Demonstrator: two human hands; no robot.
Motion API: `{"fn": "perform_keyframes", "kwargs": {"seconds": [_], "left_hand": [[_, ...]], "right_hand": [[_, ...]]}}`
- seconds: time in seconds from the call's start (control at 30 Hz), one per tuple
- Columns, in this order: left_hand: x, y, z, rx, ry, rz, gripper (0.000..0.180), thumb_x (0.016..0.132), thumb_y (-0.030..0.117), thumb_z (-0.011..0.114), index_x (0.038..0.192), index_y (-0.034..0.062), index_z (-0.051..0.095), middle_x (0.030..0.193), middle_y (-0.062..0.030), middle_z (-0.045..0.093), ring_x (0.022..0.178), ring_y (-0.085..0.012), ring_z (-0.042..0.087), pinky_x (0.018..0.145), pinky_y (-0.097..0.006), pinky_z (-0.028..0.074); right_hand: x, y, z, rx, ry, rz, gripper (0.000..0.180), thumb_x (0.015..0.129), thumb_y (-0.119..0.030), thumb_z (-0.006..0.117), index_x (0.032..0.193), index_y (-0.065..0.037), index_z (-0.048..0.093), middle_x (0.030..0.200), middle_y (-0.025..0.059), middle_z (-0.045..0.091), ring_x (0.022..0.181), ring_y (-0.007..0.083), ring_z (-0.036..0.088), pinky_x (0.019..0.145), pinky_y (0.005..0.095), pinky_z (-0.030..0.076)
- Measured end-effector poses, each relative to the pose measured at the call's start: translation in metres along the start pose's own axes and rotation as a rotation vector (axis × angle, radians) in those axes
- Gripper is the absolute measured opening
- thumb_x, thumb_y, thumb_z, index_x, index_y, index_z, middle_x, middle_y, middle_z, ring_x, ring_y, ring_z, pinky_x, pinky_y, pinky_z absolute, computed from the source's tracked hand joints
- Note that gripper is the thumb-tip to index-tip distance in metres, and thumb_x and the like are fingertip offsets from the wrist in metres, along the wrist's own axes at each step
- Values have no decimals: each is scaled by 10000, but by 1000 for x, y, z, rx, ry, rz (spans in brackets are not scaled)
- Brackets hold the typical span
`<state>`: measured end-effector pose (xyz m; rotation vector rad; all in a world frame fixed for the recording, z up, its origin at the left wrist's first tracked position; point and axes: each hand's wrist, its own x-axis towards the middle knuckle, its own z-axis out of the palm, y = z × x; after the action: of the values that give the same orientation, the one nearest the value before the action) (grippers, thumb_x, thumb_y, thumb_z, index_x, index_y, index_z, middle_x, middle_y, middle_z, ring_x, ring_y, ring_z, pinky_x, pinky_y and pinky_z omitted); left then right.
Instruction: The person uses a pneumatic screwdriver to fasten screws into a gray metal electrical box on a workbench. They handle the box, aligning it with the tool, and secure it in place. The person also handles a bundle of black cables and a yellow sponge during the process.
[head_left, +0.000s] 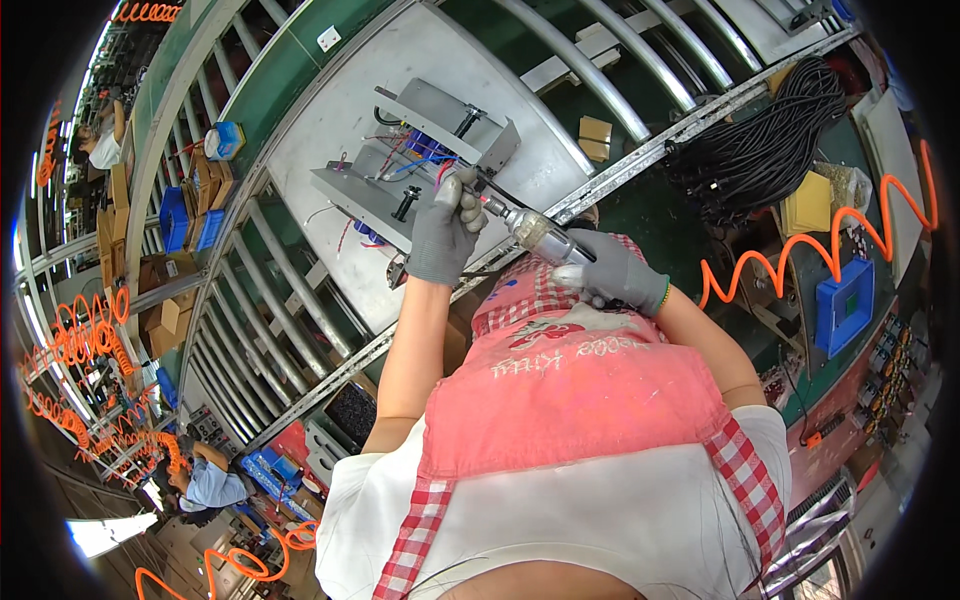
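Gloved left hand [447,232] pinches driver tip to steady it on metal chassis [420,160], mid grey bench [330,110] near its front edge. Right hand [610,275] grips pneumatic screwdriver [535,235] body w/ full fist, angled toward screw pt.

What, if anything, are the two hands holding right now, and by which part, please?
Both hold one pneumatic screwdriver: the right hand wraps its rear body, the left hand grips its front tip, against the grey metal assembly.
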<state>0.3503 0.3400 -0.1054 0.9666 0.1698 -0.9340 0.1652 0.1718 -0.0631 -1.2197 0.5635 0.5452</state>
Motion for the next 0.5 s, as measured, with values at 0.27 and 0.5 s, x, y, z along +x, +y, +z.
{"fn": "perform_keyframes", "kwargs": {"seconds": [0.27,0.5], "left_hand": [[8,5,-10,467,92,-233,274,920,286,625,920,13,649,725,-5,547,577,-63,439,504,-215,355],[25,45,25,1387,-232,415,323,779,222,750,1022,40,640,768,-33,507,697,-181,503,658,-313,432]], "right_hand": [[16,26,-15,-44,132,-66,515,752,-383,753,1076,-32,562,736,32,593,540,82,554,470,230,454],[48,42,-31,-120,224,-85,505,772,-366,745,1107,-48,541,704,18,570,489,79,532,436,241,443]]}}
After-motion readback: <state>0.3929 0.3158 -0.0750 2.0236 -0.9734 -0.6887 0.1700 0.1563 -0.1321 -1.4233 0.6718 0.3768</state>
